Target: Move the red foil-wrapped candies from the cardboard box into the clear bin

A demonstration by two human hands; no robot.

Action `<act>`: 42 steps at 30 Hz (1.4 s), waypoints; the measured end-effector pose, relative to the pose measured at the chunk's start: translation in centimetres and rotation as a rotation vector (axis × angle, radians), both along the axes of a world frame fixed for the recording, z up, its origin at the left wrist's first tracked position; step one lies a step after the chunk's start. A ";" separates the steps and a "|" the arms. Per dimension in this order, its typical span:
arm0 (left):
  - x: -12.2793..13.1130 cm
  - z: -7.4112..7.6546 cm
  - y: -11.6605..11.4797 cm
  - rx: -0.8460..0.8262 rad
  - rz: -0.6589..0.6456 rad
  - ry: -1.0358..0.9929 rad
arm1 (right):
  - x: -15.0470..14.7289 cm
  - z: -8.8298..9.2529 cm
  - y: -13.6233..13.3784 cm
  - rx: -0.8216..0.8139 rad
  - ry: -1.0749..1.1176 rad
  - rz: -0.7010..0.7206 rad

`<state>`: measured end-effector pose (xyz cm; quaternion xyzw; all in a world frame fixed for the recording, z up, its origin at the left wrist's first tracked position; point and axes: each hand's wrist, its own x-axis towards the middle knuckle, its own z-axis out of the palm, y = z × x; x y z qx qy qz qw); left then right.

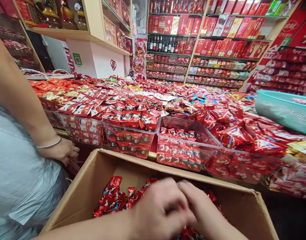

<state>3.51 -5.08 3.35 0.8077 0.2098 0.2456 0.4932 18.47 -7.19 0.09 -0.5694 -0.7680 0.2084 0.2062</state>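
My left hand and my right hand are together over an open cardboard box, low in the view. The left fingers curl inward and are smeared by motion; what they hold, if anything, is hidden. My right hand's fingers are mostly out of sight behind the left. Below and around both hands lie red-wrapped candies heaped in the box. Just beyond its far edge, a clear plastic bin is partly filled with similar small red candies.
More clear bins are piled with packets, including dark-and-red candies and larger red packets. A turquoise basket rests on the right. At left, another person's hand with a bracelet hangs close to the box. Stocked shelves stand behind.
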 end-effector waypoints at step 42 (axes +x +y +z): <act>-7.6 -0.6 6.7 0.741 0.385 0.260 | 2.1 7.6 23.1 0.109 -0.714 -0.105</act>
